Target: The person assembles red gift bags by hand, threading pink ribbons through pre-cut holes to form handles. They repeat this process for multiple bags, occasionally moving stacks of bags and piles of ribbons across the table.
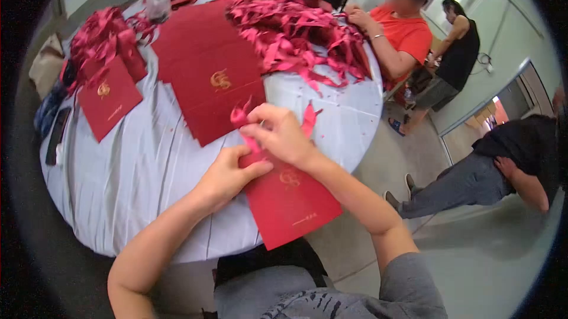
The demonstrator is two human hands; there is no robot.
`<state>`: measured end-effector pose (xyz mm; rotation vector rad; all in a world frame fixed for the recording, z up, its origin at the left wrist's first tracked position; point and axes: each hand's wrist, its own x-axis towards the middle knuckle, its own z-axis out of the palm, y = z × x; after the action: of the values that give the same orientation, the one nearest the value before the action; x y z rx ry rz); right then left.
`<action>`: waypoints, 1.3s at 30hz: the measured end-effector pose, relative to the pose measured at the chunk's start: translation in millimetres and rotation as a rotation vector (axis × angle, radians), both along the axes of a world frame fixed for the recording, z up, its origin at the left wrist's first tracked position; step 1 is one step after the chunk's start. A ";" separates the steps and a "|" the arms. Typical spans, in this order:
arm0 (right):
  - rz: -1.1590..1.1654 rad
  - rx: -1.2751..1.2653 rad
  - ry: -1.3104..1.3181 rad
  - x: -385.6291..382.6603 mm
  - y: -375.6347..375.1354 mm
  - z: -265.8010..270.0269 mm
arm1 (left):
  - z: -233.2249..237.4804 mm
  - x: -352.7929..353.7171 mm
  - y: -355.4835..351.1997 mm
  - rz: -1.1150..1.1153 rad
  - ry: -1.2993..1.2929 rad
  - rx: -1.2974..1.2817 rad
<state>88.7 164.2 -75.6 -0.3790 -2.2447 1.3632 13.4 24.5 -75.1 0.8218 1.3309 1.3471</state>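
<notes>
A flat red paper piece (pixel 296 206) with a gold emblem, like a folded gift bag, lies at the table's near edge and partly overhangs it. My left hand (pixel 228 180) grips its upper left corner, thumb on top. At its upper edge, my right hand (pixel 281 135) pinches a pink ribbon (pixel 239 118) between thumb and fingers. Another ribbon end (pixel 310 119) sticks up just right of that hand. Where the ribbon meets the paper is hidden by my fingers. Just beyond is a stack of similar red pieces (pixel 207 94).
A heap of pink ribbons (pixel 296 29) covers the far side of the round table, draped in white cloth (pixel 160 200). Ribboned red pieces (pixel 110 99) lie at left, near a dark narrow object (pixel 58 135). A person in orange (pixel 408 35) sits across; others stand at right.
</notes>
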 end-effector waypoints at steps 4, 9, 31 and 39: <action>0.003 0.232 0.054 3.1 5.6 2.8 | 4.3 5.1 -0.3 0.041 -0.103 0.013; -0.262 0.245 0.770 37.1 25.4 105.9 | 3.8 7.2 -2.4 0.026 -0.191 0.052; -0.242 0.411 0.048 85.6 53.4 -6.0 | 116.2 -120.8 -82.8 0.715 0.355 0.672; -0.233 0.426 0.089 85.3 52.1 -2.2 | 7.3 -310.1 -133.1 1.141 0.942 -0.226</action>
<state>174.0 216.3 -77.9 -0.4029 -2.2576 0.7451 -296.7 -108.6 -67.8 0.5120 2.9225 1.6085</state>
